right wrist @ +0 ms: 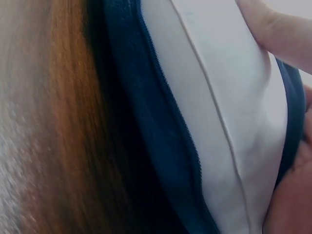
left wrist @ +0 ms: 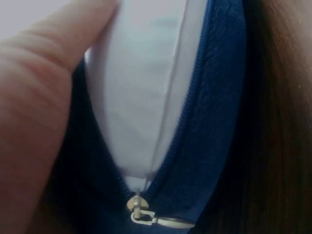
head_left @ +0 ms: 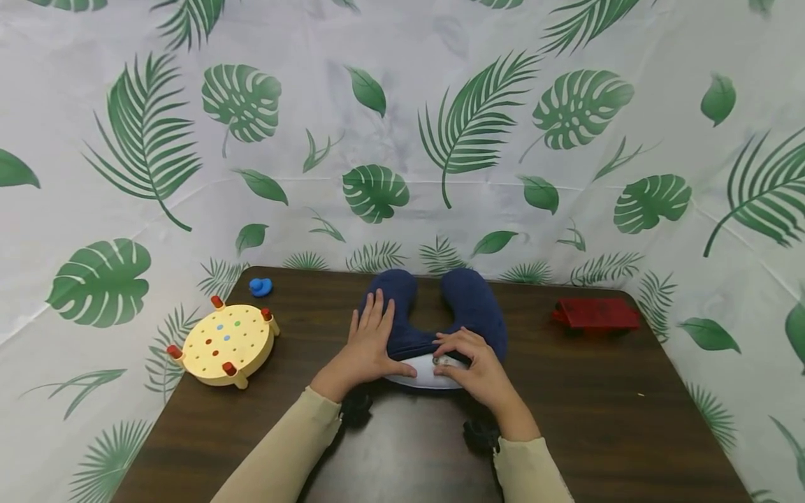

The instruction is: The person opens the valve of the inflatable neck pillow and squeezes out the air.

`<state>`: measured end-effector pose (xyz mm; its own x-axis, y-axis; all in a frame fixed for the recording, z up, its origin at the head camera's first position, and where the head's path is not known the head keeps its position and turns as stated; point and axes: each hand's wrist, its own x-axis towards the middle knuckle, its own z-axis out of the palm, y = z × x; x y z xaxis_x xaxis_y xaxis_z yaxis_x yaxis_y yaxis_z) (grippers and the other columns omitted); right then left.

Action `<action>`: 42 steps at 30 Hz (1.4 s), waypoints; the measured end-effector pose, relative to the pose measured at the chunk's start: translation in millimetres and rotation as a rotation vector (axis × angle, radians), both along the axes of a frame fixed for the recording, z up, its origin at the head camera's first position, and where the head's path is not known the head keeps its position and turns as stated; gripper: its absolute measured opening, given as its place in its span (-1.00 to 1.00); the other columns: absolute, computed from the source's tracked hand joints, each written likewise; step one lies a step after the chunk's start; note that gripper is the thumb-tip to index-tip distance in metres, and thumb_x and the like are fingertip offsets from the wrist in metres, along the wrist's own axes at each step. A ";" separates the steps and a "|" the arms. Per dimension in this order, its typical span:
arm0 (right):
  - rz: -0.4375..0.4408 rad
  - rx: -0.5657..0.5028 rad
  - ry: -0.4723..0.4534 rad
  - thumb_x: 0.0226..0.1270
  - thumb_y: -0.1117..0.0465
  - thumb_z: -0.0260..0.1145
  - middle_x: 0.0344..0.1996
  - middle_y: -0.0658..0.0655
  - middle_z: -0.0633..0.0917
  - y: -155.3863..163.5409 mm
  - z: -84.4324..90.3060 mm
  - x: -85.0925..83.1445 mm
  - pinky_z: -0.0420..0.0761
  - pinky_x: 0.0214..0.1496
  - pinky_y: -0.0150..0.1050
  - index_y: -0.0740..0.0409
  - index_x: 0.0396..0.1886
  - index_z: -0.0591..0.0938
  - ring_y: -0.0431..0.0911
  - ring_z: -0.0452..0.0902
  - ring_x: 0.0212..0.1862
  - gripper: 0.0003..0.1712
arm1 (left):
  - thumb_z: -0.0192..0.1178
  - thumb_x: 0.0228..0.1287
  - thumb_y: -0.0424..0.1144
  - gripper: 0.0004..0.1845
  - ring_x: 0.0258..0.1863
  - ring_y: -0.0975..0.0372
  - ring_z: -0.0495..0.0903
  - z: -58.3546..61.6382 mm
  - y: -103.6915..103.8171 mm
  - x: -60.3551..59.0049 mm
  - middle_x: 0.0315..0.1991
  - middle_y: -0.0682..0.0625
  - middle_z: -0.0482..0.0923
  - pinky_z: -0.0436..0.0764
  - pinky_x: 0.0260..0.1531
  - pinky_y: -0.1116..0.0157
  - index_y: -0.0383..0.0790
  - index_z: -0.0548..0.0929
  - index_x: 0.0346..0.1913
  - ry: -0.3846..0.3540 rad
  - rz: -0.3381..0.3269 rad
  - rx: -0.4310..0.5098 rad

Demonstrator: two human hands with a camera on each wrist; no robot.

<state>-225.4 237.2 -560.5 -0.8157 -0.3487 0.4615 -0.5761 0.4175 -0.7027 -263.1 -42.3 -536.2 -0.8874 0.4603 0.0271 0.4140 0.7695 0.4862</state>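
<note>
Both hands on navy neck pillow [head_left: 468,304], cover unzipped.
Left hand [head_left: 371,344] lay flat, fingers straight; right hand [head_left: 474,363] curled, pinching at zipper pull [left wrist: 146,214] beside exposed white inner [head_left: 423,372].

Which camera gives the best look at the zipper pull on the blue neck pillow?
The left wrist view: the zipper pull is close and sharp at the opening's end. The head view shows only a tiny glint by the right hand; the right wrist view shows zipper teeth, no pull.

i'm looking into a staged recording booth, not a lived-in room: a white backdrop cloth [head_left: 402,126] printed with green tropical leaves wraps three sides of a dark wooden table [head_left: 597,412], with a few toy-like props set out on it.
</note>
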 end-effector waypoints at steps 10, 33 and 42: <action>-0.020 -0.002 0.055 0.09 0.19 0.76 0.03 -0.02 0.88 -4.9 1.4 0.2 0.26 0.65 0.26 -0.19 -0.17 0.82 0.11 0.77 0.28 -0.65 | 0.72 -0.29 0.47 0.80 0.77 -0.11 -0.64 4.4 -3.1 -0.7 0.78 -0.23 -0.66 -0.35 0.69 -0.34 -0.19 -0.30 0.80 -0.036 -0.041 -0.023; -0.063 -0.033 0.003 0.15 0.19 0.73 0.04 -0.07 0.88 -6.4 2.2 2.8 0.17 0.72 -0.22 -0.24 -0.21 0.81 0.03 0.75 0.31 -0.70 | 0.65 -0.22 0.53 0.71 0.81 -0.09 -0.47 3.4 0.4 -2.4 0.82 -0.18 -0.48 -0.26 0.71 -0.32 -0.17 -0.19 0.81 -0.018 -0.009 -0.035; -0.059 -0.049 -0.009 0.19 0.22 0.71 0.05 -0.08 0.88 -8.8 3.4 3.1 0.11 0.70 -0.29 -0.22 -0.21 0.80 0.02 0.73 0.33 -0.71 | 0.66 -0.22 0.52 0.71 0.81 -0.09 -0.47 2.7 0.6 -3.2 0.81 -0.17 -0.48 -0.24 0.71 -0.33 -0.16 -0.19 0.81 -0.019 -0.001 -0.030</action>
